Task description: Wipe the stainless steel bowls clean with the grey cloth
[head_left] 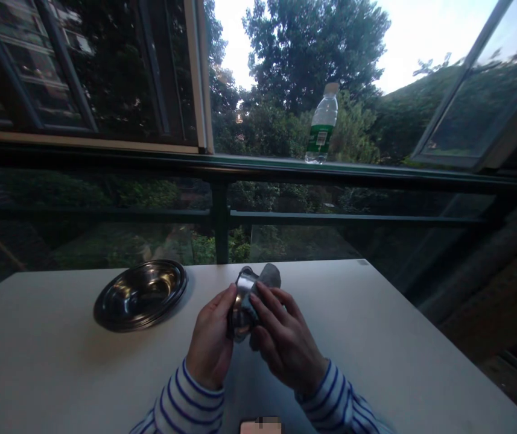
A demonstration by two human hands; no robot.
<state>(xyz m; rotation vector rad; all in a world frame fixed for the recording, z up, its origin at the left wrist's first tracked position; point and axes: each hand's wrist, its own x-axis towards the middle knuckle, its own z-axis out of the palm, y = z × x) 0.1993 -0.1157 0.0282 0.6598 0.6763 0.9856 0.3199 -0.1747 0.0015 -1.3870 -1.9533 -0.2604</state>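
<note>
A small shiny metal bowl [245, 290] is tilted up on its side above the table, between my two hands. My left hand [213, 337] grips its left edge, thumb on the near side. In my right hand [288, 337] is a grey cloth [269, 276], its fingers pressing the cloth against the bowl's metal surface. Part of the cloth sticks out above the right fingers and another bit hangs below them. The bowl's far side is hidden by my hands and the cloth.
A stack of wide shiny metal bowls [143, 295] stands on the white table [358, 361] to the left. A clear bottle with a green label [320, 135] is on the dark railing [267, 169] beyond. At the bottom edge, a pinkish object [260, 427] partly shows.
</note>
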